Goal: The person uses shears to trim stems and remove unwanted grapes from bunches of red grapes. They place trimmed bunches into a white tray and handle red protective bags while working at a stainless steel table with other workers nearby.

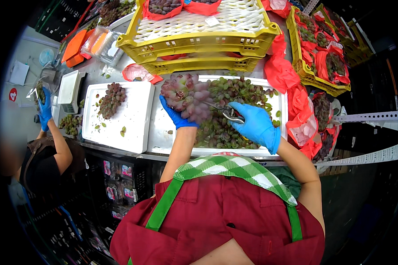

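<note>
My left hand (177, 115), in a dark blue glove, cups a large bunch of reddish-purple grapes (186, 93) from beneath and its left side. My right hand (257, 126), in a lighter blue glove, is closed around the handles of small metal snips (232, 116). The snips' blades point left and reach the right side of the bunch. Below both hands, many loose green and dark grapes (241, 93) cover much of a white tray (276, 112). Another bunch (112, 100) lies on a second white tray (139, 128) to the left.
Stacked yellow crates (199, 46) stand just beyond the tray. At the right are another yellow crate (303, 57) of wrapped grapes and crumpled red paper (281, 70). A scale (70, 90), clear plastic boxes (106, 44) and a co-worker's gloved hands (45, 110) are at the left.
</note>
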{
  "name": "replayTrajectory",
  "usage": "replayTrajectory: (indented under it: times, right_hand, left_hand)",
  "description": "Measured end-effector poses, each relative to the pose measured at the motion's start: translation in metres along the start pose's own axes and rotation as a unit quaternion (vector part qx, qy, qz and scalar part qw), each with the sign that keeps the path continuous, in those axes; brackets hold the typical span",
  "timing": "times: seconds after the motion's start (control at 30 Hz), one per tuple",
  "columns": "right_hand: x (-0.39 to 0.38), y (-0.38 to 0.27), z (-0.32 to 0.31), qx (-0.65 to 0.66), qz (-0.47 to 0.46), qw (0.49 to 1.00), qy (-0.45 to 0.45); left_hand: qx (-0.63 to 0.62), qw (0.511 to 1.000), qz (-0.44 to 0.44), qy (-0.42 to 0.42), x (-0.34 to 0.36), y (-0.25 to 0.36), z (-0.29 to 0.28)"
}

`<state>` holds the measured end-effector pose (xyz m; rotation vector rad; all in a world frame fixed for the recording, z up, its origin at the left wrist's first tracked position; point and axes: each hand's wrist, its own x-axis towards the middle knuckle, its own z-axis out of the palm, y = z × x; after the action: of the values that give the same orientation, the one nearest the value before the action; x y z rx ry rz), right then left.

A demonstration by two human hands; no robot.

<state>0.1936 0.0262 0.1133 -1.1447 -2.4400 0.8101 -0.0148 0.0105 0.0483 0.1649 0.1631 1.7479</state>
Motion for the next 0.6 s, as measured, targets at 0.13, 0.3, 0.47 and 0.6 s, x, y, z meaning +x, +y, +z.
replayTrajectory:
  times: [0.13, 0.3, 0.47, 0.6]
  right_hand:
    - [-0.006, 0.004, 0.013, 0.024, 0.009, 0.999, 0.047]
    - [-0.027, 0.02, 0.013, 0.086, 0.052, 0.988, 0.121]
    - [-0.038, 0.09, 0.012, -0.155, 0.242, 0.949, 0.127]
    - [-0.052, 0.133, 0.033, -0.331, 0.181, 0.899, 0.22]
  left_hand:
    - [0.065, 0.99, 0.057, 0.11, -0.003, -0.005, 0.021]
    - [-0.017, 0.996, -0.013, -0.091, -0.002, 0.006, -0.006]
    - [-0.036, 0.982, -0.043, -0.179, 0.001, 0.009, 0.009]
    - [0.03, 0.998, 0.003, -0.059, -0.001, 0.01, -0.003]
